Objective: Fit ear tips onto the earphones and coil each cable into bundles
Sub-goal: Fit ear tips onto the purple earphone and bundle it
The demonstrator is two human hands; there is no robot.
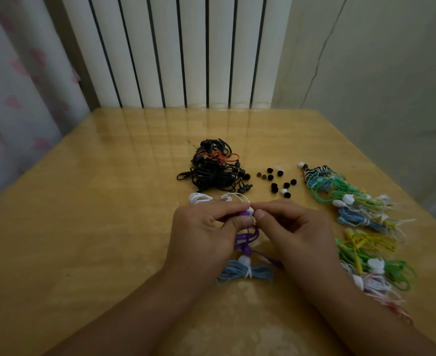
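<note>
We see the left hand (206, 227) pinching a glossy purple earphone (245, 214), its cable (247, 238) dangling, while the right hand (289, 224) pinches a soft white ear tip (250, 209) against it. One bound blue bundle (245, 271) lies below; about a dozen rounded black ear tips (278, 182) lie scattered on the shiny table (83, 227).

No text or labels can be read.
</note>
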